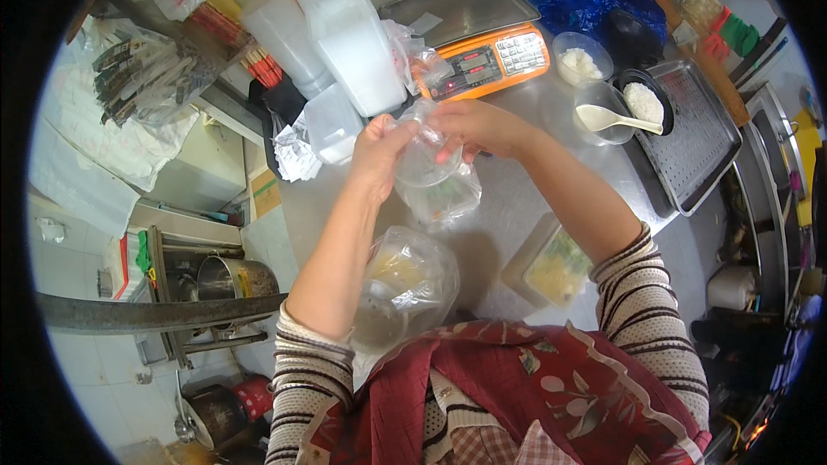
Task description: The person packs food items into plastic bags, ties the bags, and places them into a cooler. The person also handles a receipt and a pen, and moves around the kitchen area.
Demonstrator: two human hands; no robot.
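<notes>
My left hand grips the gathered top of a clear plastic bag above the steel table. On the same bag top, the fingers of my right hand pinch the film from the right. Inside the bag are clear containers, with something green showing through the lower one. Closer to my body stands another clear plastic bag with yellowish food in tubs. To its right, partly behind my right forearm, is a rectangular plastic container of yellow and green food.
An orange digital scale sits behind my hands. Stacked plastic containers rise at the back left, beside paper slips. Toward the right are a bowl of rice, a white spoon and a perforated metal tray.
</notes>
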